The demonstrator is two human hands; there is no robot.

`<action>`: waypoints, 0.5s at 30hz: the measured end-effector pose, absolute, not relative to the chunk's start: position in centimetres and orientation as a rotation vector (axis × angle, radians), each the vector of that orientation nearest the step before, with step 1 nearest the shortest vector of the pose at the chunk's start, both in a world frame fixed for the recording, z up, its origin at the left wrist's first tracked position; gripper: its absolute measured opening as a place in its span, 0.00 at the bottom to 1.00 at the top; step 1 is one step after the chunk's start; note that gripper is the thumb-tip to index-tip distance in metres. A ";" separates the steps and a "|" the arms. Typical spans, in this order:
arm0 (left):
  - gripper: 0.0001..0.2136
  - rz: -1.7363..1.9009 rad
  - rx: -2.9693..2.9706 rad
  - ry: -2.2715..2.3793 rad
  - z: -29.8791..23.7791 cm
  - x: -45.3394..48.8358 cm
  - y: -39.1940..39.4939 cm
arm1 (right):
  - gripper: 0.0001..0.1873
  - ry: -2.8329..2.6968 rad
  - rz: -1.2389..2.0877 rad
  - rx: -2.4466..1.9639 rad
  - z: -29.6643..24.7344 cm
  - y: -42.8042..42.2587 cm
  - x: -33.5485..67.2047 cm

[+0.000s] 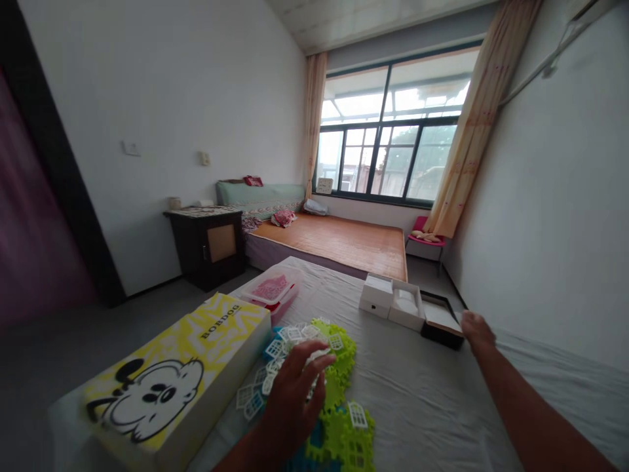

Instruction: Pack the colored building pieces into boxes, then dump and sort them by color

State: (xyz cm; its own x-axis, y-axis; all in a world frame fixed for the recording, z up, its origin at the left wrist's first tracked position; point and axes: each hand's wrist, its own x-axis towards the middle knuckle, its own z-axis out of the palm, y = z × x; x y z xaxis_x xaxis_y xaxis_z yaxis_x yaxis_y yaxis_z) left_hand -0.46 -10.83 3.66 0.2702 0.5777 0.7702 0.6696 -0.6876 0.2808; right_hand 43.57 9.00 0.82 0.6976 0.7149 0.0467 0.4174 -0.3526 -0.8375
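Observation:
My left hand [301, 383] is over a spread of plastic toy pieces, its fingers curved and apart. Beneath and around it lie small white window-shaped pieces [295, 334] and bright green interlocking plates [341, 432], with some blue plates partly hidden below. One white window piece [358, 415] rests on the green plates, right of the hand. Farther right, my right hand [477, 329] is closed at the right edge of a black box [441, 335] with a pale inside; its fingertips are mostly hidden. Two white boxes [407, 305] stand in a row beside the black one.
A yellow BOBDOG box [171, 373] lies at the left. Behind it sits a clear plastic container [272, 292] with pink contents. All rest on a grey cloth-covered surface [403, 387]. Beyond are a bed [339, 239], a dark cabinet [211, 246] and a pink chair [426, 233].

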 end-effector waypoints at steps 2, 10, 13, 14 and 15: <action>0.17 -1.402 -2.427 -1.184 4.3 -0.2 -11.6 | 0.29 -0.944 0.253 -1.975 0.9 7.7 42.0; 0.16 -1.081 -2.329 -1.402 11.2 -4.5 -12.6 | 0.21 -1.936 -0.093 -1.317 -1.1 -3.6 30.9; 0.16 -0.825 -2.349 -1.689 14.6 -8.9 -9.1 | 0.18 -2.056 0.022 -1.237 -1.3 -8.3 27.8; 0.16 -0.693 -2.359 -1.849 15.4 -10.3 -7.7 | 0.18 -2.067 0.043 -1.220 -1.3 -9.5 27.0; 0.15 -0.542 -2.369 -2.008 16.1 -11.5 -6.4 | 0.17 -2.071 0.056 -1.206 -1.3 -10.5 26.3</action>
State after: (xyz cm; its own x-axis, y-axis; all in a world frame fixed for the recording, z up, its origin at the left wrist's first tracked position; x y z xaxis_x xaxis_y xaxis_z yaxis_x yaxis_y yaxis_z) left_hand -11.49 -6.39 16.07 0.1298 0.9592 0.2513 0.9554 -0.1888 0.2272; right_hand 26.34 -10.46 -1.32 -0.2961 0.7699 0.5653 0.7383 0.5600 -0.3760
